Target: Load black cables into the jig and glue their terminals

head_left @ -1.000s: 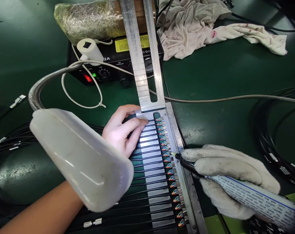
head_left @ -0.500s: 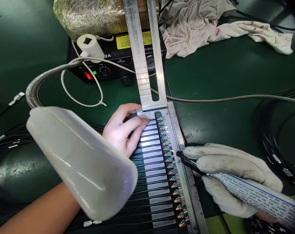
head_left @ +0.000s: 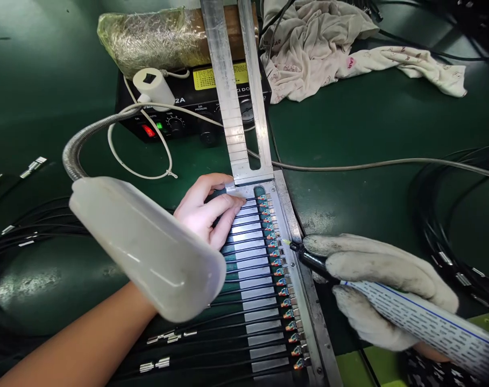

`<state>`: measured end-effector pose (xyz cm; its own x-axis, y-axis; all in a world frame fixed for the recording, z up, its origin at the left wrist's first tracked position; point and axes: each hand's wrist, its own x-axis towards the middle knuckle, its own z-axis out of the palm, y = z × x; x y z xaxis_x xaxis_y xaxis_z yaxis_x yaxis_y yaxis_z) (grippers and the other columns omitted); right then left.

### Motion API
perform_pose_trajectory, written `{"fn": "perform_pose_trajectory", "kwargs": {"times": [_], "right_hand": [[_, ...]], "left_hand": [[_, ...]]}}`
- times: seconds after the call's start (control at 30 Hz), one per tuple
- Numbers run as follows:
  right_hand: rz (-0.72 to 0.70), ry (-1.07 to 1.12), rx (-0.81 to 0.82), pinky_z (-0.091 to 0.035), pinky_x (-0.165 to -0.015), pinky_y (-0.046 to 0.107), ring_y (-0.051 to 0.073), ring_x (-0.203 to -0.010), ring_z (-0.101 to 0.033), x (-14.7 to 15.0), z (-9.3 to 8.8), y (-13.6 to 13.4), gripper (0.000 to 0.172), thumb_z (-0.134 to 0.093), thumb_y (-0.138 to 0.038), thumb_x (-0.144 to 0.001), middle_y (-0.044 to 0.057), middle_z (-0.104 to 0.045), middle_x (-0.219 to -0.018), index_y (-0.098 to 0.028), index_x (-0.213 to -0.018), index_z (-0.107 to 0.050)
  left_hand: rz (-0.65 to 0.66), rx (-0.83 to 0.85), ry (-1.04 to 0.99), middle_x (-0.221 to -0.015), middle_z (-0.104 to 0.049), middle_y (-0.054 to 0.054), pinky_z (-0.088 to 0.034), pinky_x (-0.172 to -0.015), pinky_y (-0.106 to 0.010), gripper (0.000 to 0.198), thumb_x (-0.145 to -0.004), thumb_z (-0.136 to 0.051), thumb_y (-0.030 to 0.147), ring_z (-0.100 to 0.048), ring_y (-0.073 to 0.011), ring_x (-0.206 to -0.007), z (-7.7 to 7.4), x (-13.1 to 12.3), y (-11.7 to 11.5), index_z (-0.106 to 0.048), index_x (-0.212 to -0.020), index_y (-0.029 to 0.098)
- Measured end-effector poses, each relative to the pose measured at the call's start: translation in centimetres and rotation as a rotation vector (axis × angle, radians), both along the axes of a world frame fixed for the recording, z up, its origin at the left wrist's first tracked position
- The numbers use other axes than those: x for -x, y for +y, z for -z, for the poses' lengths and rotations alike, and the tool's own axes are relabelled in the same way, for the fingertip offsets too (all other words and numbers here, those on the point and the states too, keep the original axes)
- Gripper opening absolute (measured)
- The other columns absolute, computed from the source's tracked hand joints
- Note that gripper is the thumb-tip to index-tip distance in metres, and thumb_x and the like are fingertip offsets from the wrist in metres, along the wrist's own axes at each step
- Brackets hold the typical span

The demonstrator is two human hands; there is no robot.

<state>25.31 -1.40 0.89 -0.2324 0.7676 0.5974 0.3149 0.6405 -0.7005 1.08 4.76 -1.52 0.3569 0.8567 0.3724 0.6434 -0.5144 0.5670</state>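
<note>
My right hand (head_left: 373, 279), in a worn white glove, is closed around a glue syringe (head_left: 413, 318) with printed markings. Its black nozzle and thin needle tip (head_left: 293, 246) point at a row of small cable connectors (head_left: 278, 271) laid in a metal fixture (head_left: 296, 269). My bare left hand (head_left: 204, 212) lies flat with fingers stretched over the black cables (head_left: 236, 279) at the fixture's upper end. Its wrist is hidden behind a white lamp head (head_left: 147, 247).
The lamp hangs on a gooseneck (head_left: 91, 134). Behind stand a black dispenser box (head_left: 188, 107) with lit red and green lights, a wrapped bundle (head_left: 155, 35) and a crumpled cloth (head_left: 328, 48). A hose (head_left: 389, 161) crosses the green mat; coiled black cables (head_left: 449, 236) lie right.
The needle tip has moved up the connector row, away from me, by about two connectors. My left hand stays in place. The view shifted slightly.
</note>
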Motion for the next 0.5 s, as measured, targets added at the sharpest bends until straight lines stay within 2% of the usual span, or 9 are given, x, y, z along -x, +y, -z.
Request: {"fn": "perform_pose_trajectory", "kwargs": {"times": [0.17, 0.4, 0.5], "right_hand": [[0.054, -0.126, 0.054, -0.063, -0.080, 0.035, 0.022, -0.090, -0.073, -0.6, -1.4, -1.3, 0.034, -0.064, -0.004, -0.074, 0.007, -0.074, -0.105, -0.016, -0.106, -0.068], [0.028, -0.121, -0.019, -0.062, -0.076, 0.040, 0.024, -0.089, -0.073, -0.8, 0.4, -2.1, 0.034, -0.067, -0.010, -0.075, 0.008, -0.073, -0.108, -0.012, -0.109, -0.067], [0.038, -0.120, -0.006, -0.063, -0.071, 0.039, 0.023, -0.084, -0.074, -0.4, 0.4, -1.8, 0.030, -0.066, -0.008, -0.076, 0.008, -0.075, -0.104, -0.013, -0.106, -0.068]], "left_hand": [[0.002, 0.020, -0.002, -0.120, -0.056, -0.006, -0.051, -0.099, -0.037, 0.010, -0.092, -0.059, 0.015, -0.060, -0.0200, -0.110, 0.0, 0.0, -0.1, -0.068, -0.093, 0.018], [0.007, 0.000, 0.002, -0.119, -0.057, -0.006, -0.051, -0.097, -0.035, 0.009, -0.092, -0.060, 0.015, -0.061, -0.0192, -0.108, 0.2, 0.0, 0.0, -0.069, -0.094, 0.018], [0.008, 0.011, 0.008, -0.119, -0.057, -0.005, -0.051, -0.097, -0.035, 0.010, -0.092, -0.060, 0.015, -0.060, -0.0192, -0.109, 0.2, 0.0, 0.0, -0.068, -0.094, 0.019]]}}
